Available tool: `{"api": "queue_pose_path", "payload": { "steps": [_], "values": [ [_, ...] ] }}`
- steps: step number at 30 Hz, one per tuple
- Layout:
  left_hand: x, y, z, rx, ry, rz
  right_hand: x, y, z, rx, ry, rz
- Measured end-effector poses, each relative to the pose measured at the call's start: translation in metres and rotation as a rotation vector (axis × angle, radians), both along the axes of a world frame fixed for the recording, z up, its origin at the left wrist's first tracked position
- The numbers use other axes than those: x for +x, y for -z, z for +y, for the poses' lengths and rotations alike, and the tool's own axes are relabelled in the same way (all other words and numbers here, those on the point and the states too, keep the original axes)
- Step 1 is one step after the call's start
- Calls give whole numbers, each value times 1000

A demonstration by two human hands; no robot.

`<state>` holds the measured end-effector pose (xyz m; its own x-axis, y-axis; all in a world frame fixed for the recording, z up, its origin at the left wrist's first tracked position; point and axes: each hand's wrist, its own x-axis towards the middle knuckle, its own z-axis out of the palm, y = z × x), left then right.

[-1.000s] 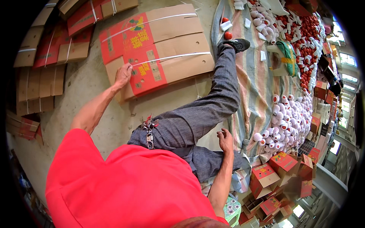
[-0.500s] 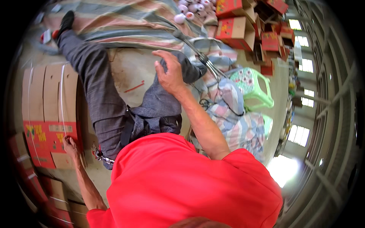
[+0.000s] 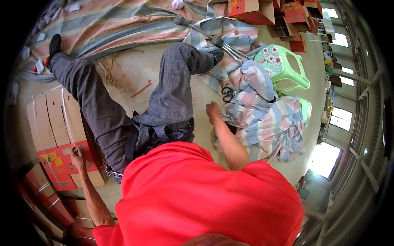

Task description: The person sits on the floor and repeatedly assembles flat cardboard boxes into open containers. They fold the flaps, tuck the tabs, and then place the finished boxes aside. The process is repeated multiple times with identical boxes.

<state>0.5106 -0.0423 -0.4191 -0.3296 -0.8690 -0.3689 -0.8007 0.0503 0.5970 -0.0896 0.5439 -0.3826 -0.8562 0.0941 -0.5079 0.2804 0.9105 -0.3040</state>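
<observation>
At my left, a bundle of flattened brown and red cardboard boxes lies bound with white strapping. My left hand is on its red part, fingers closed on one of the straps. My right hand hangs low to the right of my right leg, its fingers curled in and nothing visible in them. Close beyond it, apart from the fingers, black-handled scissors rest on a crumpled striped cloth.
Beyond the cloth stands a green plastic stool with a flowered seat. Metal poles lie ahead of it. A striped tarp spreads in front. Red cartons are piled far right; more strapped boxes sit near left. A red strip lies between my legs.
My right hand has come down from above my right knee to beside the cloth, its spread fingers now curled. The left hand stays at the bundle's strap. The view has shifted.
</observation>
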Motion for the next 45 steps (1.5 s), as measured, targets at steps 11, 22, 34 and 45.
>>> {"api": "queue_pose_path", "payload": {
  "steps": [11, 22, 34, 45],
  "values": [
    [-5, -41, 31, 10, -29, 72, -66, 28, 73, -58, 94, 71],
    [-21, -50, 56, -82, 79, -134, -106, 119, 127, 197, -94, 64],
    [5, -15, 52, -154, 90, -200, -43, 36, 53, 187, -332, 5],
    [45, 22, 18, -303, 196, 92, -163, -171, -21, 347, -654, 282]
  ]
}}
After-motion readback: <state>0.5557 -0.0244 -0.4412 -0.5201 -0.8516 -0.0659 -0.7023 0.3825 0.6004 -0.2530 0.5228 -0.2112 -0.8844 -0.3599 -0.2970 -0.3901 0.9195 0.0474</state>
